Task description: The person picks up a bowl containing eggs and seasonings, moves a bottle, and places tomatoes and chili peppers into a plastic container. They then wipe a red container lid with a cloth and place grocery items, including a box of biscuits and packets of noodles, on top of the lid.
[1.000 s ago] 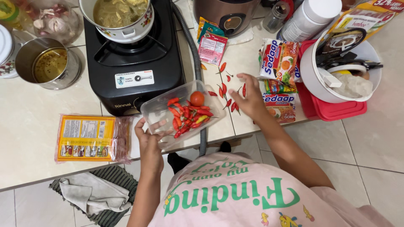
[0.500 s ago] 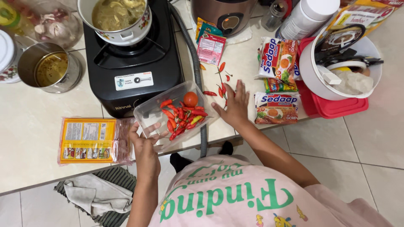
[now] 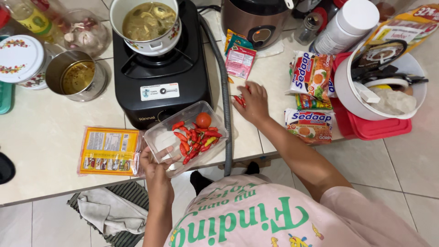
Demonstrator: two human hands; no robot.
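Observation:
My left hand (image 3: 157, 165) grips the near corner of a clear plastic container (image 3: 170, 137), tilted at the counter's front edge. Inside lie several red chilies (image 3: 194, 139) and a small tomato (image 3: 203, 120). My right hand (image 3: 252, 104) rests on the white counter to the right of the grey gas hose (image 3: 225, 96). Its fingers are curled over a few loose red chilies (image 3: 239, 99), which poke out on the left of the fingers.
A black single-burner stove (image 3: 160, 77) carries a pot of soup (image 3: 146, 23). Instant noodle packets (image 3: 311, 98), a white bowl (image 3: 361, 98) on a red box, a rice cooker (image 3: 258, 20), a metal tin (image 3: 75, 75) and an orange packet (image 3: 109, 151) surround it. A cloth (image 3: 109, 212) lies on the floor.
My right hand has closed over the chilies that lay scattered on the counter; fewer lie loose now. The container in my left hand has barely shifted.

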